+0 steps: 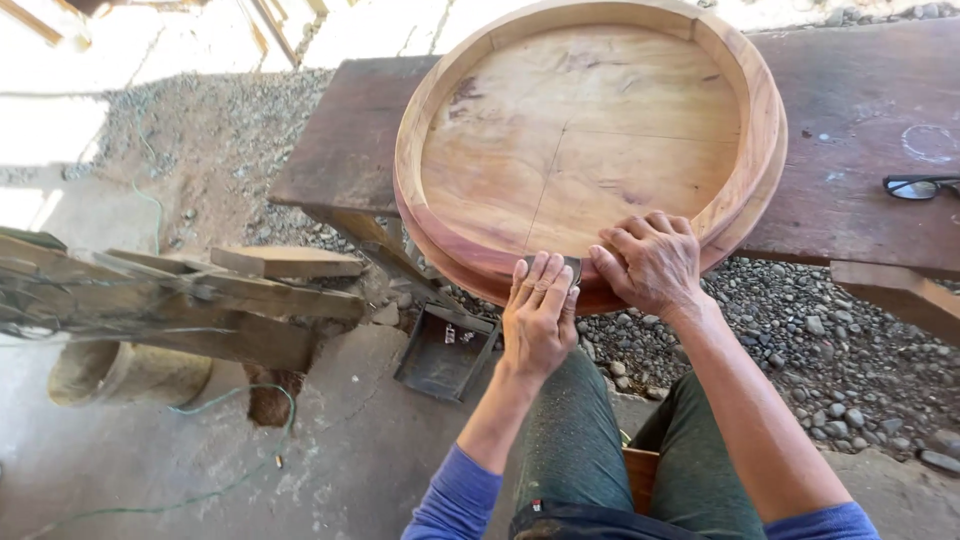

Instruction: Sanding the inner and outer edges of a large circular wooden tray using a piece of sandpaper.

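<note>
A large round wooden tray (520,120) with a raised rim lies on a dark wooden bench (860,110), its near edge hanging over the bench front. My left hand (538,315) and my right hand (648,262) press together on a thin flat metal scraper (572,266) held against the tray's near outer rim. Only a small grey corner of the scraper shows between my fingers. My knees in green trousers sit below the tray.
Dark-framed glasses (918,186) lie on the bench at the right. A black metal box (445,352) sits on the ground under the tray. Wooden planks (250,290) and a round pale bucket (120,372) stand at the left. Gravel covers the ground at right, and a green cord (230,480) trails across the concrete.
</note>
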